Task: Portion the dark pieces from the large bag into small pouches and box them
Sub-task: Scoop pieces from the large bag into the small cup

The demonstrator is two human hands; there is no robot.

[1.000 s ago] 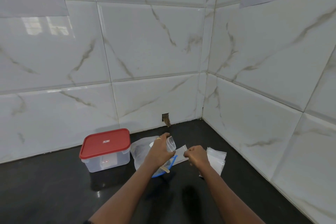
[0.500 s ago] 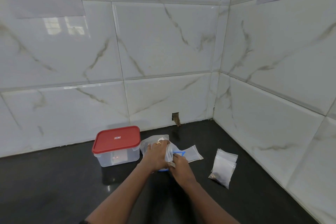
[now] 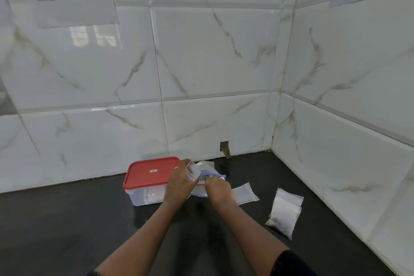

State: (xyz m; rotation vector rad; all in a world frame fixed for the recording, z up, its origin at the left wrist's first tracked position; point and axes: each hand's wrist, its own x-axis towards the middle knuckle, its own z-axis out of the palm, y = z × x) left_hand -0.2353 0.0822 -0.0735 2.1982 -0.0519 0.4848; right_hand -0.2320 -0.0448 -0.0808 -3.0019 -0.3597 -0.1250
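Observation:
My left hand [image 3: 179, 184] grips a small clear pouch [image 3: 193, 172], held upright with its mouth open. Just behind it lies the large clear bag [image 3: 207, 164] with a blue zip edge [image 3: 212, 175]. My right hand [image 3: 218, 188] is at the bag's mouth with its fingers curled down into it; what they hold is hidden. A flat clear pouch [image 3: 245, 194] lies on the black counter [image 3: 67, 231] under my right wrist. The clear box [image 3: 143, 196] stands to the left of my hands with its red lid [image 3: 150, 173] on.
A stack of small clear pouches [image 3: 285, 210], with something brown at its lower corner, lies to the right near the side wall. White marble tiles close the counter at the back and right. A small hole [image 3: 225, 148] shows in the back wall.
My right hand left the flat pouch at the right and came in to the large bag's mouth beside my left hand. My left hand keeps hold of the small pouch.

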